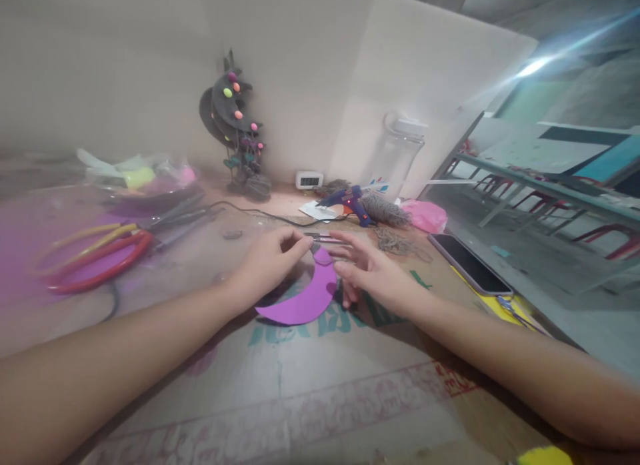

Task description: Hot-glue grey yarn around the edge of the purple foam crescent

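A purple crescent-moon cutout (pixel 305 305) stands tilted over the table, its upper tip wrapped in grey yarn (pixel 317 249). My left hand (pixel 273 258) pinches that wrapped tip between thumb and fingers. Close against the crescent's right edge is my right hand (pixel 375 271), fingers curved and partly spread. A thin strand of yarn crosses the crescent toward its thumb and fingers, where it seems to be held; the exact grip is hard to see. Just beyond the fingertips lies a slim metal tool (pixel 325 238), partly hidden.
Behind are a blue glue gun (pixel 353 203), grey yarn skein (pixel 385 208), small digital clock (pixel 309 180), clear bottle (pixel 395 158) and decorated grey crescent (pixel 235 111). Red-and-yellow-handled scissors (pixel 135 241) lie left, near a plastic-wrapped bundle (pixel 145 178). A phone (pixel 470 263) lies at the right edge.
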{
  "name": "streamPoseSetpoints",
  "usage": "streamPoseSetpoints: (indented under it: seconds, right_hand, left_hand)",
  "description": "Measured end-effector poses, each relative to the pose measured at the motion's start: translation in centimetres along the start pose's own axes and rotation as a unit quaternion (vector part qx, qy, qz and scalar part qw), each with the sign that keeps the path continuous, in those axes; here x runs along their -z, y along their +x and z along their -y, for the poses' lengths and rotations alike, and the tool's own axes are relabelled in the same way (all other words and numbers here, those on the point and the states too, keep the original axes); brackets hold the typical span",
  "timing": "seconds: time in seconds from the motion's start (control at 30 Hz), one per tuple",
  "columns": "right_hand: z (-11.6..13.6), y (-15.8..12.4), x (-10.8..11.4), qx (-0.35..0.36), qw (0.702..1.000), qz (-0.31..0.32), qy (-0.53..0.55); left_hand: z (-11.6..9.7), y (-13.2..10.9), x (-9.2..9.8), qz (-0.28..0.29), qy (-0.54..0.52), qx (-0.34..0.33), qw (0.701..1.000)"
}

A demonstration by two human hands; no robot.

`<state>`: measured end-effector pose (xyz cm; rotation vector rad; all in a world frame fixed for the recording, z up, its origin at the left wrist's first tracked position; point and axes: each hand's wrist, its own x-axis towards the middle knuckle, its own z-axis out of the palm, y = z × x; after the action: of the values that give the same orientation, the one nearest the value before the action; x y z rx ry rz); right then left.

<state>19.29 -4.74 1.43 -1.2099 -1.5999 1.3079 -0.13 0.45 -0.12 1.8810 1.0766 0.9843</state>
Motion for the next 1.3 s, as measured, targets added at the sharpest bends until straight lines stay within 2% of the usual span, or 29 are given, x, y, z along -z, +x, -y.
streamPoseSetpoints:
  seconds: [0.13, 0.23, 0.33, 0.4, 0.5, 0.6, 0.8, 0.97, 1.17, 1.3]
  right_hand:
    - [-0.6, 0.5, 0.6, -0.009, 0.999, 0.014, -0.035]
    - [-0.9, 0.8, 1.3, 0.055, 0.986, -0.036, -0.152]
    - [-1.0, 0.6, 1.5, 0.162, 0.932, -0.099, -0.31]
    - [-0.8, 0.4, 1.4, 0.23, 0.892, -0.111, -0.372]
    - [-0.5, 0.1, 1.1, 0.284, 0.871, -0.102, -0.387]
    - [-0.5, 0.3, 1.0, 0.273, 0.884, -0.114, -0.361]
    - [-1.5, 1.1, 1.6, 0.207, 0.911, -0.152, -0.324]
    - [-1.7, 1.1, 1.7, 0.183, 0.922, -0.133, -0.315]
    - [-1.6, 1.2, 1.7, 0.163, 0.93, -0.126, -0.305]
    - [-1.6, 1.2, 1.7, 0.148, 0.932, -0.127, -0.305]
  left_hand:
    - [0.1, -0.1, -0.1, 0.005, -0.008, 0.008, 1.0]
    - [0.3, -0.1, -0.1, 0.005, -0.001, 0.013, 1.0]
    - [0.3, 0.0, -0.1, 0.013, 0.001, 0.014, 1.0]
    - [0.3, 0.0, 0.0, 0.014, 0.009, 0.009, 1.0]
    - [0.1, 0.0, 0.0, 0.019, 0.022, 0.003, 1.0]
    - [-0.2, -0.2, 0.0, 0.033, 0.026, 0.013, 0.999]
    - [-0.1, -0.3, -0.2, 0.043, 0.008, 0.015, 0.999]
    - [0.0, -0.3, -0.2, 0.055, 0.0, 0.033, 0.998]
    - [-0.2, -0.3, -0.1, 0.068, 0.014, 0.018, 0.997]
    - [-0.1, -0.3, -0.1, 0.086, 0.004, 0.038, 0.996]
